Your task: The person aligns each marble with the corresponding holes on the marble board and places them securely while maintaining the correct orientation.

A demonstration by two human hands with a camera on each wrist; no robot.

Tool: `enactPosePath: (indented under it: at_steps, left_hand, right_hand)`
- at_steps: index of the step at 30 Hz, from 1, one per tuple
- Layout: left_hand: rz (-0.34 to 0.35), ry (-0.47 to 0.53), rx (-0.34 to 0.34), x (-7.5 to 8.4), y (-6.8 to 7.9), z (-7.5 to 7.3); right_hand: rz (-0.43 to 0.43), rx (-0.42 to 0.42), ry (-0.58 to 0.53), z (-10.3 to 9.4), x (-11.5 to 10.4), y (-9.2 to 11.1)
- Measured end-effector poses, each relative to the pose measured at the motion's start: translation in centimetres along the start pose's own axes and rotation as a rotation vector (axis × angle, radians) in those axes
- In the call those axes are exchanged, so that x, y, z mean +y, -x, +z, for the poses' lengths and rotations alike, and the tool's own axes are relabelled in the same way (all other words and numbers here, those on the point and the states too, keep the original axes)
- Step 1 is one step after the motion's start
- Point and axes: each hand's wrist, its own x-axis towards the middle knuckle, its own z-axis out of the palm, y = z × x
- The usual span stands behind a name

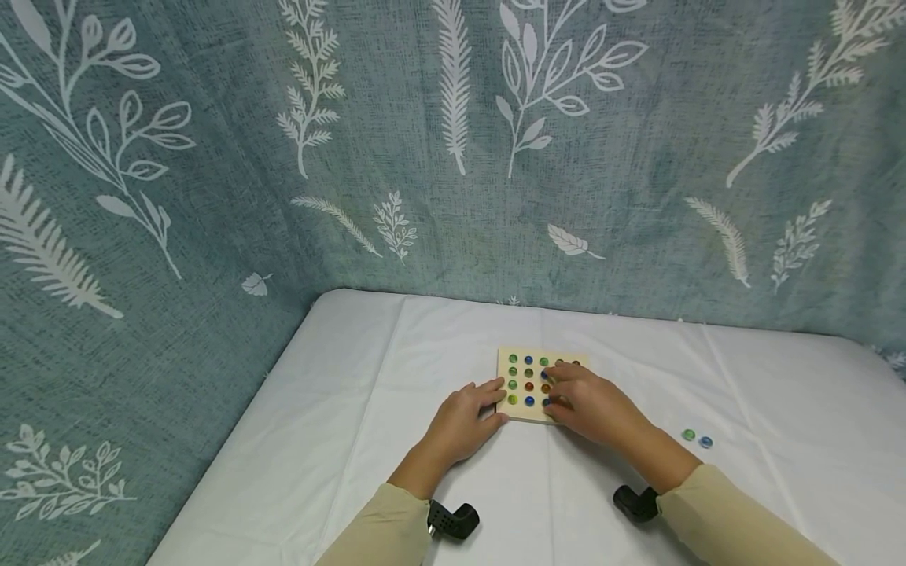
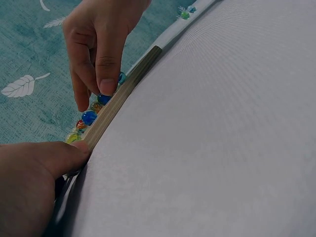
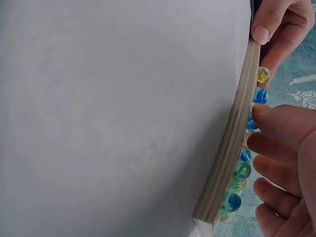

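A pale wooden board [image 1: 520, 416] lies on the white cloth, with rows of coloured glass marbles in its upper face. My left hand [image 1: 460, 424] grips the board's near left corner, thumb against the front edge and fingers along the left side. Over the board's right part my right hand [image 1: 594, 405] hangs, its fingers spread and pointing down among the marbles. In the left wrist view its thumb touches or nearly touches a blue marble [image 2: 103, 99] in the front row. The right hand hides several marbles in the head view.
A green marble [image 1: 690, 434] and a blue marble [image 1: 706, 442] lie loose on the white cloth [image 1: 778, 409], right of the board. Behind the table hangs a teal curtain [image 1: 425, 157] with white leaf prints. Black wrist cameras [image 1: 453, 520] sit under both wrists.
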Motion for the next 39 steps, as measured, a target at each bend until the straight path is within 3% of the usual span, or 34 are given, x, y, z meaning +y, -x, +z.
enactPosePath:
  at_steps: [11, 21, 30, 33, 39]
  left_hand:
    - [0.006, -0.001, 0.003, 0.2, 0.0, 0.2]
    - [0.005, 0.008, 0.006, 0.3, 0.0, 0.2]
    - [0.005, -0.002, 0.017, 0.2, 0.1, 0.2]
    - [0.008, -0.003, 0.018, 0.2, 0.1, 0.2]
    - [0.005, -0.001, 0.019, 0.3, 0.1, 0.2]
  right_hand:
    - [0.068, 0.022, -0.156, -1.8, 1.2, 1.9]
    - [0.212, 0.067, -0.265, -3.5, 4.6, 5.9]
    - [0.443, -0.026, -0.461, -5.3, 9.1, 10.1]
    - [0.510, -0.054, -0.465, -5.5, 10.4, 11.2]
    - [0.555, -0.092, -0.461, -5.3, 12.4, 12.7]
